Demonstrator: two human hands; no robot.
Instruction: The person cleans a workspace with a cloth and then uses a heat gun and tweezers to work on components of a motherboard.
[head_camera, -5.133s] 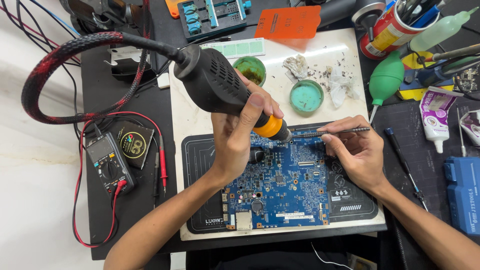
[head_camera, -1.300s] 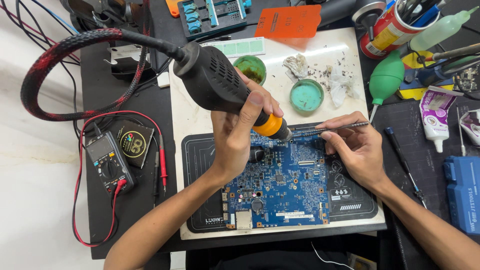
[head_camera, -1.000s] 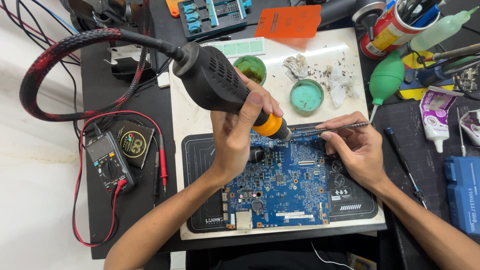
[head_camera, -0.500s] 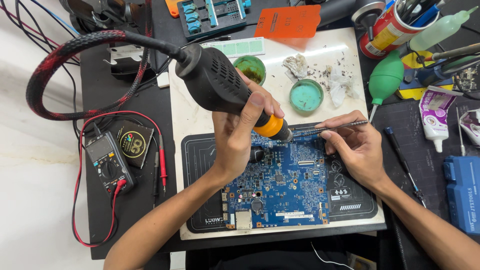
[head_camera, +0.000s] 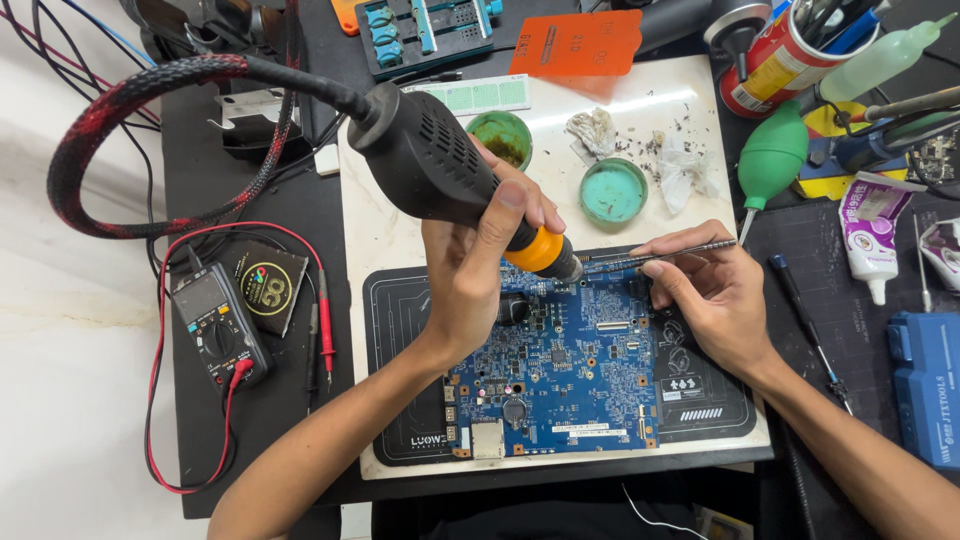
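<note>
My left hand (head_camera: 478, 270) grips a black hot-air handpiece (head_camera: 435, 170) with an orange collar, its nozzle pointing down at the top edge of a blue circuit board (head_camera: 560, 375). A thick braided black-and-red hose (head_camera: 110, 110) loops from the handpiece to the left. In my right hand (head_camera: 710, 295) are metal tweezers (head_camera: 650, 258), held level with their tips next to the nozzle. The board lies on a black work mat (head_camera: 395, 320) atop a white slab.
A multimeter (head_camera: 215, 325) with red leads sits at left. Two green round tins (head_camera: 612, 190) and crumpled wipes lie behind the board. A green blower bulb (head_camera: 772, 160), a cup of tools (head_camera: 780, 55), a glue tube (head_camera: 865, 230) and a blue case (head_camera: 925, 385) crowd the right.
Both hands stay almost still over the board's top edge. The hose loop at left has shifted slightly.
</note>
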